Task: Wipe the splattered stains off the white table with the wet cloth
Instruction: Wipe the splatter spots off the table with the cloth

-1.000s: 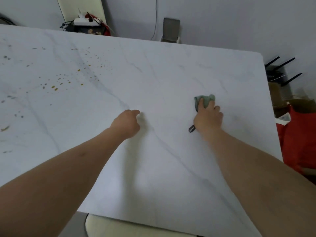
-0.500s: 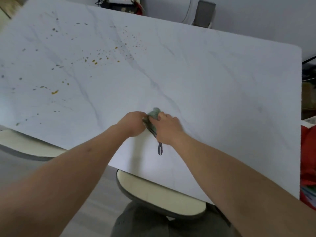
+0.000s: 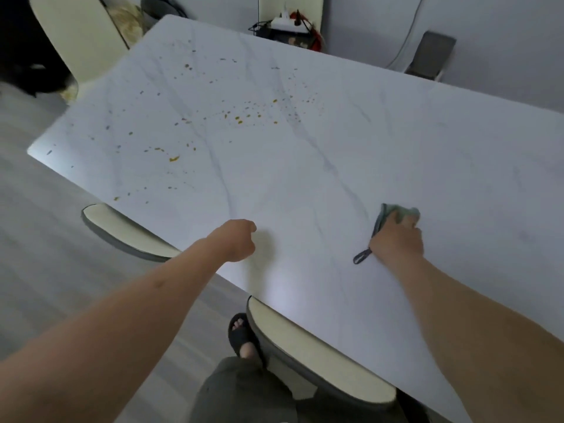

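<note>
Right hand [image 3: 396, 241] slid right — grips crumpled green cloth [image 3: 399, 213]; left hand [image 3: 239, 239] seemingly clenched, empty

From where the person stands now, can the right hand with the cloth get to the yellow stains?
Probably yes. The right hand grips the cloth on bare table; nothing stands between it and the stains, which lie up-left across the top, though it looks a long stretch.

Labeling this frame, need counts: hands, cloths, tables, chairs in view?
Hands: 2, left hand curled, empty; right hand gripping the cloth
Cloths: 1, green cloth
Tables: 1, white table, stains unwiped
Chairs: 4, cream chair one of them
Total: 8
</note>
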`<action>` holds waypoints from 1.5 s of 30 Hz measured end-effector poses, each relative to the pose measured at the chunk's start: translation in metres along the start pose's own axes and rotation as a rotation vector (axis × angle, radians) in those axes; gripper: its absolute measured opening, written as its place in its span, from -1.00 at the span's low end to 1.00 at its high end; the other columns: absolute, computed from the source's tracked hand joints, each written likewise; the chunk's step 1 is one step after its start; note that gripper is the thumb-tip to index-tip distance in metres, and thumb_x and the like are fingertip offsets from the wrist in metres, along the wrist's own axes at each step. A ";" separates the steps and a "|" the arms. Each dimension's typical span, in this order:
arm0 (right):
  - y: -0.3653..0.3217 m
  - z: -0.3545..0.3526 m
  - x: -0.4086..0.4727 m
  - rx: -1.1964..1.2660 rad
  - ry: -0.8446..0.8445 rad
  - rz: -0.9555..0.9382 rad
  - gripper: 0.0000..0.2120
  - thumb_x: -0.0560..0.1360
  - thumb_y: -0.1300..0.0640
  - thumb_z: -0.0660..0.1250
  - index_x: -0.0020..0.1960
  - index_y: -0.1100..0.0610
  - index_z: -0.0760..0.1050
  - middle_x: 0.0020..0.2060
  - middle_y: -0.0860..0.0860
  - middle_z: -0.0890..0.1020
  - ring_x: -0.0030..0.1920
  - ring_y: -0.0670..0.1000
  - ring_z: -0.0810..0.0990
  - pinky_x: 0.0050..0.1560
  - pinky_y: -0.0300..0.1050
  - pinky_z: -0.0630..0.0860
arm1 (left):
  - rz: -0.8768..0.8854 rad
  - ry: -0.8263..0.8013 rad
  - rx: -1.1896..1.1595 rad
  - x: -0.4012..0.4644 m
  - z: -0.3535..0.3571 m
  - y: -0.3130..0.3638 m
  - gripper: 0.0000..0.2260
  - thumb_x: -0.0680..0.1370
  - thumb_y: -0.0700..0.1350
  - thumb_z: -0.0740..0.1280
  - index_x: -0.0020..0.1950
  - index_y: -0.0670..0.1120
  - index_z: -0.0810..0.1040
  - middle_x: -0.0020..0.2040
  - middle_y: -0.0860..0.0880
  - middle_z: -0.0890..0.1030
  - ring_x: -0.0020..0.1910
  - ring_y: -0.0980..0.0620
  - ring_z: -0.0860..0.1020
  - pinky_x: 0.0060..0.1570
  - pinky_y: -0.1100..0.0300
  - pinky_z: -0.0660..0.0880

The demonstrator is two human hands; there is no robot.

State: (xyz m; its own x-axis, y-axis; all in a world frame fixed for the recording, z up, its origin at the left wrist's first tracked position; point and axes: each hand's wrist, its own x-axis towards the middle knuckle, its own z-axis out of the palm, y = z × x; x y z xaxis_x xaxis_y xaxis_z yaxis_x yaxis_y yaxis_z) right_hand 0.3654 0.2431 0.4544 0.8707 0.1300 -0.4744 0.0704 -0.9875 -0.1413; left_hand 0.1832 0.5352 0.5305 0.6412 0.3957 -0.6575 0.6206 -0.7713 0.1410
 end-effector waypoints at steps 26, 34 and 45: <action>-0.407 0.114 -0.065 -0.337 0.006 -0.434 -0.29 0.57 0.11 0.19 0.64 0.07 -0.06 0.53 0.19 0.14 0.27 0.21 0.38 0.19 0.06 0.42 | -0.118 0.183 0.037 0.072 -0.088 -0.332 -0.86 0.56 -0.05 0.28 -0.11 -0.08 0.38 -0.09 -0.01 0.44 -0.10 -0.04 0.49 -0.12 0.11 0.38; -0.411 0.064 0.038 -0.255 0.042 -0.213 -0.26 0.55 0.06 0.23 0.63 0.11 -0.04 0.57 0.21 -0.04 0.40 0.29 0.32 0.34 0.13 0.37 | -0.203 0.192 0.086 0.084 -0.074 -0.321 -0.82 0.53 -0.09 0.26 -0.24 -0.02 0.33 -0.29 0.05 0.42 -0.27 0.01 0.38 -0.03 0.05 0.23; -0.518 0.125 -0.056 -0.300 -0.151 -0.795 -0.31 0.50 0.19 0.25 0.59 0.07 0.11 0.51 0.12 0.18 0.16 0.19 0.49 0.10 0.00 0.47 | -0.185 0.154 -0.062 0.074 -0.094 -0.330 -0.93 0.48 -0.25 0.23 -0.10 -0.10 0.46 -0.05 -0.07 0.57 -0.03 -0.10 0.55 -0.12 0.12 0.42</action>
State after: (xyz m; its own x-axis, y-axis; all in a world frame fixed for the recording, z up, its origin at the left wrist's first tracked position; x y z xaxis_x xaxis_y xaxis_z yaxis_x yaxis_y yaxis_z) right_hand 0.2195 0.7588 0.4457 0.4357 0.7823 -0.4452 0.7757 -0.5772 -0.2550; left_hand 0.0689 0.8660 0.5048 0.5723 0.6025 -0.5563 0.7573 -0.6485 0.0767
